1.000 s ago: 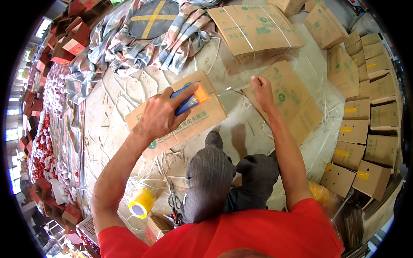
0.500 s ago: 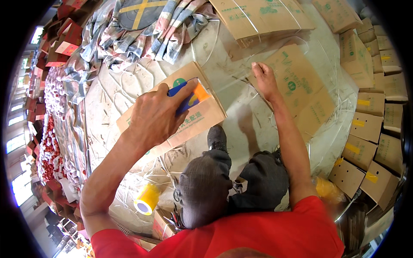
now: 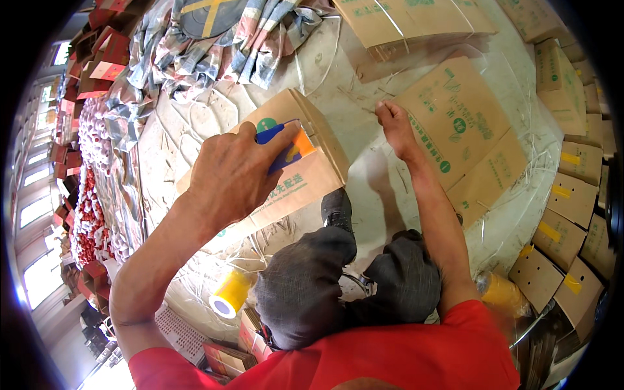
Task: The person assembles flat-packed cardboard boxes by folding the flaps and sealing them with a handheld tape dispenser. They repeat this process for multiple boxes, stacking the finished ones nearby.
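My left hand point(image 3: 227, 170) is wrapped over a blue-and-orange tape dispenser point(image 3: 294, 148), pressing it against the upper face of a brown cardboard carton point(image 3: 286, 195) printed in green. The carton lies tilted on the floor in front of my feet, one end side facing right. Off the carton's right end, my right hand point(image 3: 395, 127) is raised with its fingers pinched together; whatever they hold is too small to make out. Beyond that hand, a flat cardboard sheet point(image 3: 455, 117) lies on the floor.
A strapped stack of flat cartons point(image 3: 416, 26) lies at the far side, beside a crumpled plaid tarp point(image 3: 227, 52). Made-up boxes point(image 3: 572, 195) are piled along the right. A yellow tape roll point(image 3: 231, 294) stands by my left knee. Loose straps litter the floor.
The carton's right end side shows wider than before. My right hand has come slightly lower and to the left. My left hand keeps its grip on the dispenser.
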Tool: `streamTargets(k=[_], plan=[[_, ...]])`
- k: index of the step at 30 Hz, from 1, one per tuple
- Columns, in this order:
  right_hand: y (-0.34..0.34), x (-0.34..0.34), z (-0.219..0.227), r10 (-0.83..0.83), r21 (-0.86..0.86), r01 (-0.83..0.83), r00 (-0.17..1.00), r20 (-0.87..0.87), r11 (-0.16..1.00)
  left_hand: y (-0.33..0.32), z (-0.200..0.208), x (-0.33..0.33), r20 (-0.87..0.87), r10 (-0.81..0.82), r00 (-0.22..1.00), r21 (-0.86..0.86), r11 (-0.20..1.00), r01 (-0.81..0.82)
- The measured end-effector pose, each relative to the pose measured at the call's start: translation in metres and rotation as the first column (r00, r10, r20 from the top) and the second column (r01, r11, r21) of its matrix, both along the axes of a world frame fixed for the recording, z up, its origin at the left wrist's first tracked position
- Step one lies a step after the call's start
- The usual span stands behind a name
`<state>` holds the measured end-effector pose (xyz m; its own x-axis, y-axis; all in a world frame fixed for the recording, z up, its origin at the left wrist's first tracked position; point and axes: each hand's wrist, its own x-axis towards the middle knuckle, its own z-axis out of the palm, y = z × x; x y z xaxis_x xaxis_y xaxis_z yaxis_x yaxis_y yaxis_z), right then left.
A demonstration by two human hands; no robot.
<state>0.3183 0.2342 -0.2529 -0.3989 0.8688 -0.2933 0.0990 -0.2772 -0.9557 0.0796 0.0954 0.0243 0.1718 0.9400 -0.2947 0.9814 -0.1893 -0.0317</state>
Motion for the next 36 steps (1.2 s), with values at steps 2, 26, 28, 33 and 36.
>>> streamTargets(k=[2, 26, 28, 33, 36], plan=[[-0.01, -0.005, -0.013, 0.039, -0.025, -0.04, 0.999, -0.031, 0.999, 0.002, -0.003, 0.001, 0.025, -0.011, 1.0, 0.034, 0.999, 0.01], [-0.002, -0.126, 0.036, 0.261, 0.406, -0.071, 0.862, -0.435, 0.911, 0.016, 0.005, 0.01, -0.059, 0.045, 0.997, -0.163, 0.985, -0.054], [-0.021, -0.139, 0.006, 0.248, 0.279, -0.114, 0.822, -0.513, 0.954, 0.02, 0.005, 0.012, -0.039, 0.04, 0.998, -0.155, 0.987, -0.046], [-0.028, -0.138, -0.074, 0.301, 0.099, -0.285, 0.882, -0.362, 0.954, 0.011, 0.003, 0.008, 0.019, 0.058, 0.998, -0.13, 0.99, -0.055], [-0.03, -0.136, -0.092, 0.317, 0.221, -0.29, 0.944, -0.095, 0.931, 0.006, 0.004, 0.006, 0.008, 0.055, 0.998, -0.106, 0.993, -0.054]])
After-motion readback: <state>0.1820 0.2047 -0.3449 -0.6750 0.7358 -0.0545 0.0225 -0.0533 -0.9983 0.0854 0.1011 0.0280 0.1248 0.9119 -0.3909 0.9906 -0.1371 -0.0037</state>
